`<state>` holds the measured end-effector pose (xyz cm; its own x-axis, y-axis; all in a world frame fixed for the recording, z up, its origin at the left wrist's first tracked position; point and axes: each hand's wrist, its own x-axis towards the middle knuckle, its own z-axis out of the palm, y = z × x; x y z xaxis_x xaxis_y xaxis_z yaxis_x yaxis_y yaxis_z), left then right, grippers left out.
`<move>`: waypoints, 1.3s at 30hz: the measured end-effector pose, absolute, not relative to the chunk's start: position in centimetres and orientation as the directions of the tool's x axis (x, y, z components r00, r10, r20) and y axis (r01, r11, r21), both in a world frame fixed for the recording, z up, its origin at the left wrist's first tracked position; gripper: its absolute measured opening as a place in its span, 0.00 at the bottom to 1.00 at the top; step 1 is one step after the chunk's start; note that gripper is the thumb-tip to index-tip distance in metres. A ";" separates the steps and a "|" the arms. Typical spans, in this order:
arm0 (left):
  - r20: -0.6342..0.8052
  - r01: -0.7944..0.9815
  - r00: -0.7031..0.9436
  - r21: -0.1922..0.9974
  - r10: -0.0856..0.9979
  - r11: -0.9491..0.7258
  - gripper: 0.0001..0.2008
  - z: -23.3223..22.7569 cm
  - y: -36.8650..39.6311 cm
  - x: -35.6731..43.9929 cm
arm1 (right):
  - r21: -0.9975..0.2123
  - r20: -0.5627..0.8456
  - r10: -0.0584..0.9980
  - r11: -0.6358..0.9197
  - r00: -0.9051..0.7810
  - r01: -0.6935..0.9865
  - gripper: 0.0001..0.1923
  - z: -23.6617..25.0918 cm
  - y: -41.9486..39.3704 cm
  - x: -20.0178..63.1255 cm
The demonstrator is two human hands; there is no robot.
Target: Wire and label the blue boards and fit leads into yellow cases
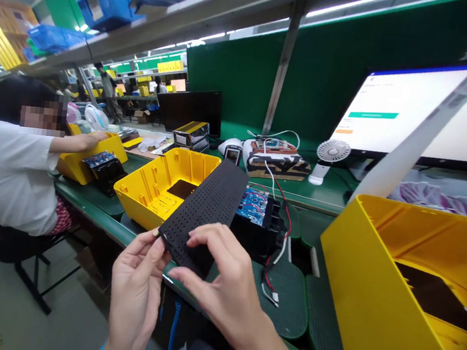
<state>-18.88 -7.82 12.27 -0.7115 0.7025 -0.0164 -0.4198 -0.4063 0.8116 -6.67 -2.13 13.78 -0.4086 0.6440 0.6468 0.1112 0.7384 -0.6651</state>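
My left hand (138, 287) pinches the lower left corner of a black perforated sheet (215, 192) between thumb and fingers. The sheet is tilted up over the bench, and a tiny yellowish spot shows at the pinched corner. Close to its near edge is my right hand (226, 280), thumb and fingers apart in a curve; whether a fingertip touches the sheet I cannot tell. Behind the sheet sits a yellow plastic housing (144, 188) with a dark pad inside. Right of the sheet is a black unit (247, 238) carrying a blue circuit board (254, 204), with red and white wires trailing from it.
A large yellow housing (371, 290) stands at the right. Behind are a small white fan (332, 152), a handheld scanner (232, 151), a taped box (276, 163) and a lit monitor (423, 117). A co-worker (13, 163) sits at the left, handling another yellow housing (115, 146).
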 end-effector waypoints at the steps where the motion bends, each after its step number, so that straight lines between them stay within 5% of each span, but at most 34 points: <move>1: -0.023 -0.426 -0.706 0.812 0.707 -0.399 0.13 12.2 -7.8 -18.8 | -0.624 0.671 0.626 0.766 -0.397 0.153 0.14 13.4 -2.5 -6.6; 5: -0.031 -0.425 -0.706 0.818 0.708 -0.387 0.15 11.8 -7.9 -18.1 | -0.539 0.740 0.577 0.816 -0.345 0.209 0.05 12.3 -3.5 -6.6; 10: -0.039 -0.489 -0.632 0.795 0.774 -0.359 0.18 11.0 -8.1 -16.7 | -0.578 0.741 0.602 0.798 -0.299 0.172 0.05 12.0 -3.6 -6.9; 19: -0.044 -0.479 -0.638 0.804 0.769 -0.351 0.17 10.7 -7.7 -16.2 | -0.915 0.372 0.852 0.403 -0.368 0.008 0.07 12.8 -2.2 -6.6; 29: -0.091 -0.590 -0.489 0.767 0.868 -0.252 0.29 10.7 -7.8 -15.1 | -0.950 0.314 0.808 0.269 -0.499 -0.162 0.12 12.7 -1.1 -6.4; 39: 0.012 -0.555 -0.572 0.730 0.820 -0.398 0.31 10.9 -7.3 -17.3 | -0.936 0.342 0.938 0.335 -0.051 -0.105 0.12 10.7 0.2 -2.1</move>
